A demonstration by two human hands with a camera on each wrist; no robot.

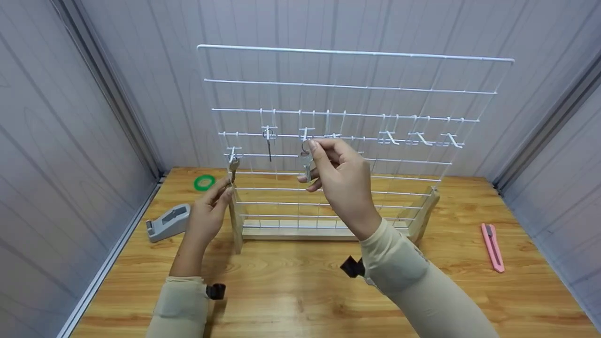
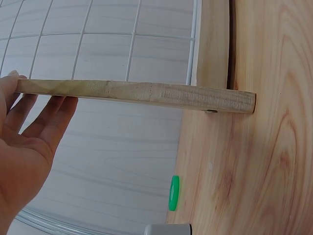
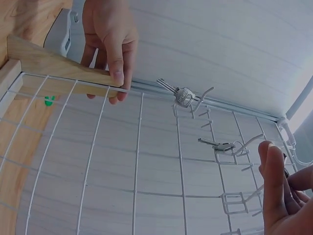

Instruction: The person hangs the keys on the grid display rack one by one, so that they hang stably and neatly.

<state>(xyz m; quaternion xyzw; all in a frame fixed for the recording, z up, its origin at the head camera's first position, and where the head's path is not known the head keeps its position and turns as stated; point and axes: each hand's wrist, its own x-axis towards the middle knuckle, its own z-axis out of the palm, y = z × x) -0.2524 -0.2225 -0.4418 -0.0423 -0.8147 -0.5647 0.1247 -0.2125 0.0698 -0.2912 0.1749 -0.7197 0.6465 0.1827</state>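
Observation:
My right hand (image 1: 345,183) pinches the ring of a silver key (image 1: 307,171) between thumb and forefinger, in front of a white hook (image 1: 306,133) on the wire grid rack (image 1: 300,189). The key hangs down beside the fingers. Whether the ring is on that hook, I cannot tell. At the rack's left side, my left hand (image 1: 206,218) grips the upper end of the wooden side support (image 2: 142,93), thumb on one face and fingers on the other. Above it a key (image 3: 184,97) hangs on the lowest hook; another key (image 3: 222,146) hangs on a neighbouring hook.
Several more white hooks (image 1: 421,138) line the right part of the grid. A grey tape dispenser (image 1: 169,223) and a green tape roll (image 1: 204,182) lie left on the wooden table (image 1: 281,291). A pink utility knife (image 1: 492,248) lies at the right. Panel walls enclose the table.

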